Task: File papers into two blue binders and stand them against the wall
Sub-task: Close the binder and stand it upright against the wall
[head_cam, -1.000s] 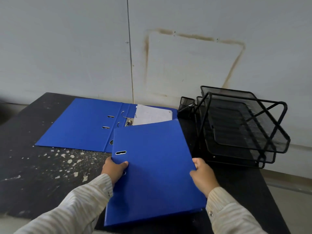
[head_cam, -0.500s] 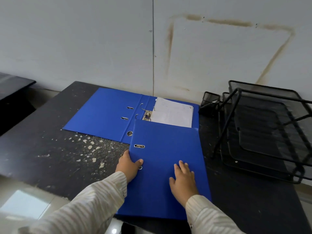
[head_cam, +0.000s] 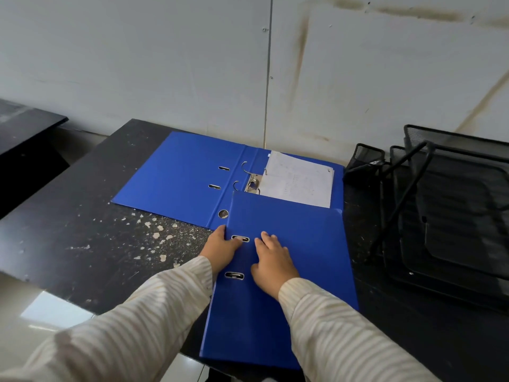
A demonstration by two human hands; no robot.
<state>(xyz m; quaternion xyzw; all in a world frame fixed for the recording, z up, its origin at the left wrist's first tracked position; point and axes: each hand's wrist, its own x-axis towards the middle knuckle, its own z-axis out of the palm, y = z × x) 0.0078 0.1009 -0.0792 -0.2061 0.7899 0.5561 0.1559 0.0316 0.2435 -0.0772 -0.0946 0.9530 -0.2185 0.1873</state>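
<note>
A closed blue binder (head_cam: pixel 303 271) lies flat at the front of the black table (head_cam: pixel 82 238), its near corner past the table edge. Its far end overlaps an open blue binder (head_cam: pixel 179 180) lying flat by the wall. White papers (head_cam: pixel 298 180) rest on the open binder's right side, beside its open metal rings (head_cam: pixel 250 179). My left hand (head_cam: pixel 220 249) grips the closed binder's left edge near the upper slot. My right hand (head_cam: pixel 272 263) lies flat on its cover with fingers spread.
A black wire-mesh letter tray (head_cam: pixel 454 216) stands at the right, with a small mesh cup (head_cam: pixel 367 158) behind it. The grey wall (head_cam: pixel 165 64) runs along the table's far edge. Another dark surface (head_cam: pixel 24 122) sits to the left.
The closed binder came down flat on the table. My right hand slid from its right edge across the cover toward the left hand.
</note>
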